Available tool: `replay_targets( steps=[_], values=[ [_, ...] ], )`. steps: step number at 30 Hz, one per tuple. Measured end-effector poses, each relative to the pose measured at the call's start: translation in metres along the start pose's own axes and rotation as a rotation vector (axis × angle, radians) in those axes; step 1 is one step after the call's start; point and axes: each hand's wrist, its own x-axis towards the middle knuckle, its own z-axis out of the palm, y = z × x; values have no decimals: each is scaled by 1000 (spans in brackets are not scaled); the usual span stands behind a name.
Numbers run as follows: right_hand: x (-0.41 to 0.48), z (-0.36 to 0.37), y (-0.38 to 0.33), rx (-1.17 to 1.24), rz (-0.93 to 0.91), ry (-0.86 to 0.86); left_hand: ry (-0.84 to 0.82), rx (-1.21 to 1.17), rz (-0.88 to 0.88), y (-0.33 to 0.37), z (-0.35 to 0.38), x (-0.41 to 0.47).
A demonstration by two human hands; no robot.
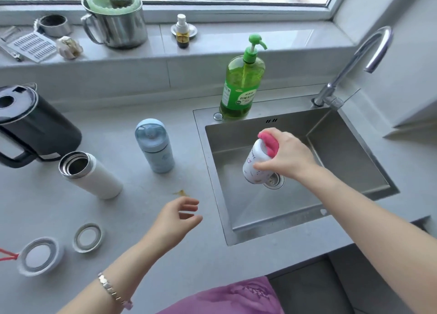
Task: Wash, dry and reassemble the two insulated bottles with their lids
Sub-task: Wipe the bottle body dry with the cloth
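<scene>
One-handed hold: right hand (287, 156) grips pink-capped white bottle (251, 163) tilted over sink (350, 148); left hand (176, 219) loosely open, empty. Risk: wet grip slips, bottle drops

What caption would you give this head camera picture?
Right hand holds a pink-capped white bottle over the sink; left hand empty.

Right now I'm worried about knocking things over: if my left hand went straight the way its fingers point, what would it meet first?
Probably the rim of the sink, after a strip of bare counter. Height is unclear; if the left hand passes above it, next comes the bottle.
</scene>
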Motion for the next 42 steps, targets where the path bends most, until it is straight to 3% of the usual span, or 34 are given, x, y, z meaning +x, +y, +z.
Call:
replay_targets(
  steps=[5, 7, 9, 12, 16, 19, 21, 23, 26, 28, 30, 32, 34, 36, 37, 39, 42],
  values=[
    [-1, -12, 6, -34, 18, 51, 21, -26, -19, -3, -3, -1],
    [-7, -16, 13, 81, 53, 86, 2, -61, -18, 4, -2, -3],
    [-17, -14, 16, 428, 110, 56, -22, -128, 5, 14, -1, -6],
    [-36, 6, 9, 1050, 179, -129, -82, -277, 49, 29, -5, -13],
    [-62, 47, -8, 1342, 178, -311, -187, -503, 44, 37, -14, -26],
    [-76, 70, -23, 1315, 122, -324, -60, -553, 40, 34, -21, -36],
    [-83, 80, -33, 1222, 48, -153, 22, -544, 23, 28, -26, -38],
    [-94, 82, -45, 1047, -163, 51, 82, -504, 35, 22, -30, -41],
    [-107, 93, -58, 489, -569, 134, 101, -404, 106, 21, -30, -48],
    [-111, 101, -68, 125, -714, 260, 100, -380, 160, 23, -28, -53],
    [-106, 97, -82, 69, -705, 324, 147, -359, 206, 26, -27, -56],
    [-94, 83, -94, 103, -620, 283, 196, -259, 277, 28, -28, -57],
    [-77, 72, -94, 190, -425, -20, 206, -169, 329, 28, -30, -58],
    [-63, 70, -88, 445, -168, -405, 196, -117, 345, 26, -33, -58],
    [-63, 73, -85, 547, -84, -469, 192, -98, 348, 24, -34, -58],
    [-73, 79, -83, 596, -77, -413, 189, -94, 345, 21, -36, -60],
    [-105, 94, -83, 386, -329, -71, 206, -191, 298, 16, -41, -61]
  ],
)
